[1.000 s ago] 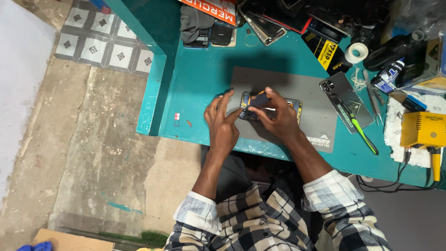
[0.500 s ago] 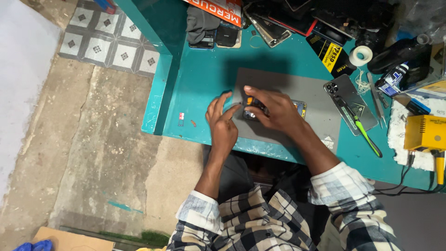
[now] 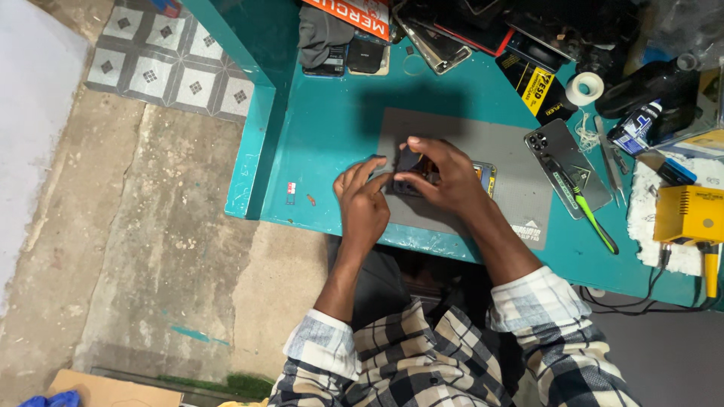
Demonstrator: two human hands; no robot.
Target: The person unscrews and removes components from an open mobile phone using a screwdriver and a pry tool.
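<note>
1. On the grey rubber work mat in the middle of the teal painted surface, an opened dark smartphone lies flat with its insides facing up; only its right end and a strip of its top edge show past the fingers.
2. The right hand arches over the phone from above, fingers drawn together around a small dark part at the phone's left end. It looks pinched on that part, though the grip itself is hidden under the knuckles.
3. The left hand rests just beside the phone's left end, fingers curled and their tips touching the device's edge, bracing it against the mat. It holds nothing of its own.
4. By my reading, the step in hand is lifting or seating a small component inside the opened phone. Any further move there calls for a light, steady pinch and for the phone to stay pressed flat, since the part is small and the parts around it are close.
5. To the right on the mat's edge lie a dark phone back cover and a green-handled tool, well apart from both hands.
6. Further right sit a white roll of tape and a yellow box-shaped device. More phones and clutter line the far edge.
</note>
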